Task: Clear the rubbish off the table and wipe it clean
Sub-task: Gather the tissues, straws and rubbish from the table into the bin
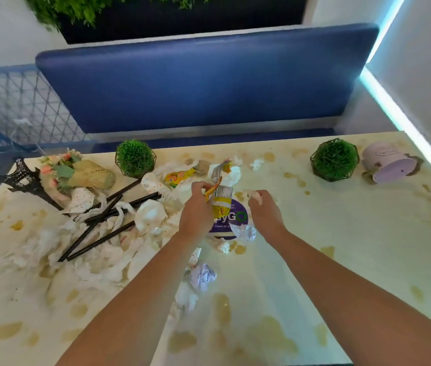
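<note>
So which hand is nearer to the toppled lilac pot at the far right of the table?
Right. The right hand sits mid-table, well short of the lilac pot and nearer the camera. The left hand, holding a yellow wrapper, is farther off on the other side.

Bright, soft blur, fisheye edges, cyan strip-light glare

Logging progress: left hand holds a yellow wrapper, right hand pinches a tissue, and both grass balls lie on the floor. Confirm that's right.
Not quite: the head view shows both grass balls on the table, not the floor. The left hand does hold the yellow wrapper; the right hand pinches a tissue.
</note>
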`<state>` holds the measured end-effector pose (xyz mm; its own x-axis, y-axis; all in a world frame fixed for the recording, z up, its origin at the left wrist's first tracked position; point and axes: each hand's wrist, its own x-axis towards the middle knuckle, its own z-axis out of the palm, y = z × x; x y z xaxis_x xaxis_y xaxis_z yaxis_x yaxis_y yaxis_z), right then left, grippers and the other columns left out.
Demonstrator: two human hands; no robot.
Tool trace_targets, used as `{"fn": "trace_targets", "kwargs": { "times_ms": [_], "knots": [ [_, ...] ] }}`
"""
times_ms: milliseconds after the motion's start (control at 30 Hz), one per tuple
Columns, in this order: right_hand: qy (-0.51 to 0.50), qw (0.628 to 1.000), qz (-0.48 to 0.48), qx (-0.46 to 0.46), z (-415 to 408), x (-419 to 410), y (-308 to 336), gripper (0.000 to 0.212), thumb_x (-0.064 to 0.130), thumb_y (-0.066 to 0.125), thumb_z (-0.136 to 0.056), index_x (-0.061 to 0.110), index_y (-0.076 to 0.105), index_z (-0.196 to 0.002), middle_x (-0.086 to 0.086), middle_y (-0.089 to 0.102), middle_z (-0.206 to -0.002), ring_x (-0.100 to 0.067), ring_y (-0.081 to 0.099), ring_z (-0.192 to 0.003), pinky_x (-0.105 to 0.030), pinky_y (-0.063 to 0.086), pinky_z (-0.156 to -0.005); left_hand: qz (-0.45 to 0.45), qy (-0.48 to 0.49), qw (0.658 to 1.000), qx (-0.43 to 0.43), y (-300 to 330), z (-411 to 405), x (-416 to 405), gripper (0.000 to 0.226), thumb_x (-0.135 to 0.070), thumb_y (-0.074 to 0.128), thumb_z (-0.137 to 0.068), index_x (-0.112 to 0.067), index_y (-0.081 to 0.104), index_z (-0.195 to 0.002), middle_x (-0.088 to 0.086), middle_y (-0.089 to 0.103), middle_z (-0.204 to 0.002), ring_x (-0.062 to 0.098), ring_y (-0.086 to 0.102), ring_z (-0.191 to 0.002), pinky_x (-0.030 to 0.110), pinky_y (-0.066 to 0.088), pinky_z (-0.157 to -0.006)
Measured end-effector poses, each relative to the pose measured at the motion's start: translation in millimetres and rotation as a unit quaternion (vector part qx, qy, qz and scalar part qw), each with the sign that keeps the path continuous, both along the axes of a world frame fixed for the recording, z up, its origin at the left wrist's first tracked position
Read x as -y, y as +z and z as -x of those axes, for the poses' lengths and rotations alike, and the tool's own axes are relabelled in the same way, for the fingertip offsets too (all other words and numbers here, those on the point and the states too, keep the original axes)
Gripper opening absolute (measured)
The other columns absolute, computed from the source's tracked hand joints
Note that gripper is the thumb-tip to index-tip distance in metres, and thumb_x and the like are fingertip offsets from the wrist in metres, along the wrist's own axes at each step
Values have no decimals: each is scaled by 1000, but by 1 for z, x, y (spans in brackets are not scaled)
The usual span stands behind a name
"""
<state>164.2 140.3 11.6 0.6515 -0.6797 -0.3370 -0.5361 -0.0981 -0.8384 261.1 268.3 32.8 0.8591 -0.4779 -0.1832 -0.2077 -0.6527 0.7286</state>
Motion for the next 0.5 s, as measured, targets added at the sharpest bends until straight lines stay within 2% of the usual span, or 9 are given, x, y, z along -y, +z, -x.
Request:
{"fn": "trace_targets", "kwargs": {
  "times_ms": [100, 200, 233, 300, 400, 500],
  "knots": [
    [-79, 995, -57, 20, 19, 2, 6, 21, 30, 42, -93, 16, 51, -106, 1, 53, -83, -19, 49, -72, -28, 37, -61, 12, -45, 999, 10, 8, 15, 12, 23, -12, 45, -100, -25, 37, -118, -1, 62, -80, 20, 61, -62, 34, 46, -51],
    [-137, 986, -91, 42, 45, 1, 13, 40, 42, 41, -74, 15, 51, -102, 1, 48, -77, -18, 43, -63, -26, 30, -55, 34, -77, 996, -18, 10, 33, 23, 21, -13, 45, -101, -25, 36, -116, 2, 62, -83, 13, 57, -54, 16, 37, -38],
    [-152, 982, -103, 52, 55, 0, 15, 40, 41, 42, -74, 15, 51, -102, 1, 48, -75, -17, 42, -61, -26, 29, -54, 49, -84, 995, -36, 10, 41, 27, 18, -19, 46, -102, -26, 36, -115, 3, 64, -86, 14, 59, -56, 17, 40, -40],
    [-175, 974, -124, 74, 74, 0, 16, 26, 34, 46, -85, 15, 49, -102, 0, 46, -72, -17, 40, -58, -25, 28, -52, 69, -99, 991, -59, 9, 57, 34, 19, -34, 49, -100, -29, 36, -113, 2, 66, -91, 18, 66, -71, 30, 54, -57],
    [-212, 960, -153, 99, 110, 0, 13, 15, 30, 45, -94, 17, 48, -101, -3, 46, -74, -16, 37, -52, -22, 28, -43, 57, -126, 987, -81, 5, 86, 46, 29, -47, 49, -98, -31, 33, -116, -4, 59, -92, 19, 63, -84, 40, 56, -76],
    [-260, 941, -183, 114, 149, 0, 11, 18, 32, 35, -97, 22, 44, -84, -1, 39, -66, -11, 33, -42, -18, 24, -38, 34, -165, 981, -99, 1, 116, 60, 30, -47, 43, -98, -28, 30, -117, 1, 61, -94, 25, 62, -85, 46, 55, -80]
  ]
}}
